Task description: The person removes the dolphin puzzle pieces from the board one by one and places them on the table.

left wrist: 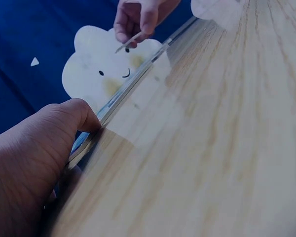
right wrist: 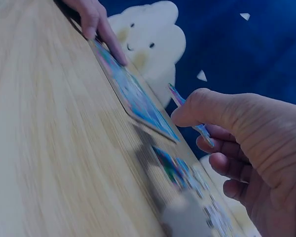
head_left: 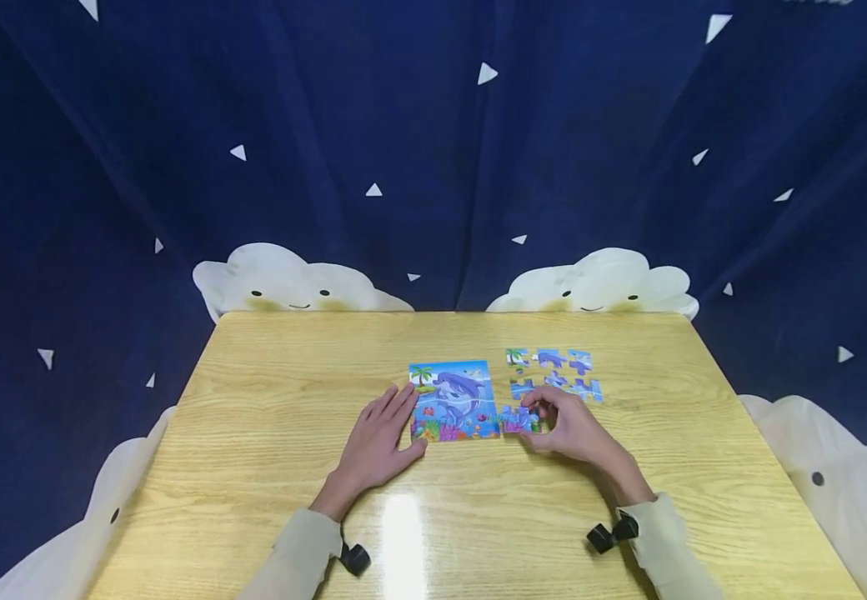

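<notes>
A square dolphin picture [head_left: 458, 398] with a palm tree lies flat on the table. On its left edge rests my left hand [head_left: 377, 442], fingers extended, thumb near the lower left corner. To the right of the picture, my right hand [head_left: 574, 427] pinches a jigsaw piece [head_left: 514, 420] between thumb and fingers. The right wrist view shows that jigsaw piece [right wrist: 204, 133] held tilted, clear of the tabletop. Loose jigsaw pieces [head_left: 551, 358] lie in rows beyond the right hand, some partly hidden by its fingers.
The wooden table [head_left: 283, 367] reaches back to a dark blue curtain [head_left: 343, 125] printed with white triangles and clouds. Each wrist carries a small black strapped device [head_left: 356, 559].
</notes>
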`<state>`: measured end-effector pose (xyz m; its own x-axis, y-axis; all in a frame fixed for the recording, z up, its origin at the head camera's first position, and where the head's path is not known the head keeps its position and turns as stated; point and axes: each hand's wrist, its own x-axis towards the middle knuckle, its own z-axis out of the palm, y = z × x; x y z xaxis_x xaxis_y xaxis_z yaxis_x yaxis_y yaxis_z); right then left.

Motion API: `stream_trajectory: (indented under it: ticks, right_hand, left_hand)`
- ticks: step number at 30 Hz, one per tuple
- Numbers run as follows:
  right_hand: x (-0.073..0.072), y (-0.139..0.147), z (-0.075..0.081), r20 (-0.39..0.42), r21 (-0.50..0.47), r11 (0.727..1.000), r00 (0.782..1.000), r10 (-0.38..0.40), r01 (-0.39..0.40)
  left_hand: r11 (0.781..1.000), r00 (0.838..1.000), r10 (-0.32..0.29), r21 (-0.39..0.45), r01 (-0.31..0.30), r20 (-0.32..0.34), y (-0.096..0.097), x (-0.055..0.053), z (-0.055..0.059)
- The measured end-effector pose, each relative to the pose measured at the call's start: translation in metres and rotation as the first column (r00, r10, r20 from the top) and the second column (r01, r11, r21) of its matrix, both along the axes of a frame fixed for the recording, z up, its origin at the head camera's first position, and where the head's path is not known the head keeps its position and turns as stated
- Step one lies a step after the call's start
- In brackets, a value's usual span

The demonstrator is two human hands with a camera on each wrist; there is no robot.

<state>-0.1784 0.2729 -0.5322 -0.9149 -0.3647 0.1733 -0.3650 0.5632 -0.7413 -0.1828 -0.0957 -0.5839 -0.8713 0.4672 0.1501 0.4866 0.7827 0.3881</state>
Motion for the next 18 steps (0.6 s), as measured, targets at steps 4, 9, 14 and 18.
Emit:
stream_trajectory:
  ticks: [4,9,14,18]
  right_hand:
    - [0.001,0.019,-0.002,-0.013,0.020,0.998,0.999,-0.052,0.052]
    - [-0.002,0.040,-0.006,0.019,0.020,0.993,0.993,-0.118,0.118]
    - [-0.004,0.055,-0.011,0.055,0.048,0.987,0.986,-0.157,0.155]
    - [0.000,0.066,-0.018,0.045,0.092,0.982,0.984,-0.171,0.167]
  left_hand:
    - [1.000,1.000,0.003,0.014,-0.003,-0.004,0.000,0.000,0.000]
    - [1.000,1.000,0.003,0.008,-0.003,-0.006,-0.002,-0.001,0.002]
    - [1.000,1.000,0.008,0.027,-0.007,-0.026,-0.002,-0.002,0.003]
    - [1.000,1.000,0.002,0.021,-0.002,-0.007,-0.001,0.002,0.001]
